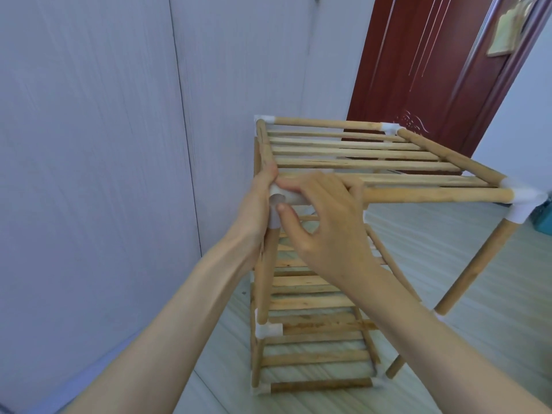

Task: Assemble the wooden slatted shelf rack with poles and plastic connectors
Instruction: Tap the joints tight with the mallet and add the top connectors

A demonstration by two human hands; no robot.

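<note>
1. At the near-left corner of the top shelf [358, 153], both hands work on one white plastic connector [276, 210]. The rack [313, 309] stands on the floor [448, 264], close to a pale panelled wall [89, 144] at 9 o'clock, with a dark red door [433, 70] at 1 o'clock.
2. Left hand [257, 204]: wrapped around the outer side of the corner, fingers closed against the connector and the short side rail [264, 144]. Right hand [325, 222]: fingers curled over the front rail [433, 195] where it enters the connector, thumb pressing the connector's face.
3. The connector sits on the near-left upright pole [265, 273]. One round socket faces the camera and appears empty.
4. Judged risk: pressing sideways rather than along the rail axis may leave the rail only partly seated. A partly seated joint could pull free under load.
5. Judged risk: heavy downward force at this corner could tilt the frame or loosen the lower connector [268, 329], since the other corners are unsupported by the hands.
6. Judged risk: fingers near the socket mouth may be pinched as the rail drives home.
7. Materials: poles and rails are round, light-brown wood with visible grain and darker blotches. Slats on the lower shelves [313, 297] look flatter and rougher. Connectors are smooth, white, tubular corner pieces; the one at 3 o'clock [519, 201] joins three poles.
</note>
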